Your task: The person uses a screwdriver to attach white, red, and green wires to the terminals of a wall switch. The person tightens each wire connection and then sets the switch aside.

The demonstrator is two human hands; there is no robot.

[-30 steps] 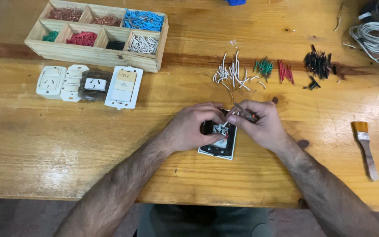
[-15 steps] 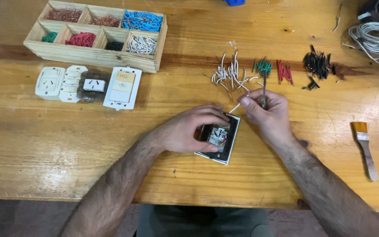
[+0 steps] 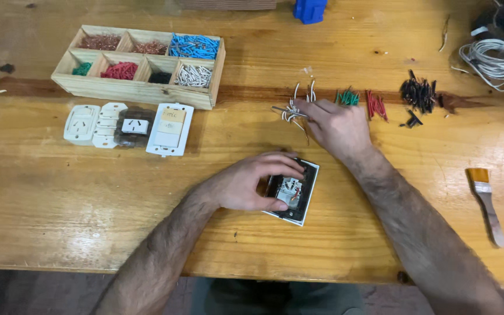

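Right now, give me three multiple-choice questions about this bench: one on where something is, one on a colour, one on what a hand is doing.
1. Where does the brush lie?
A. right side of the table
B. inside the tray
C. under the left hand

2. What colour are the wire bits the right hand reaches into?
A. white
B. blue
C. black

3. What is the left hand doing?
A. resting flat on the bare table
B. holding the switch plate
C. gripping the brush

Answers: 1 A, it lies alone near the right edge; 2 A, white bits sit at its fingertips; 3 B, its fingers wrap the plate.
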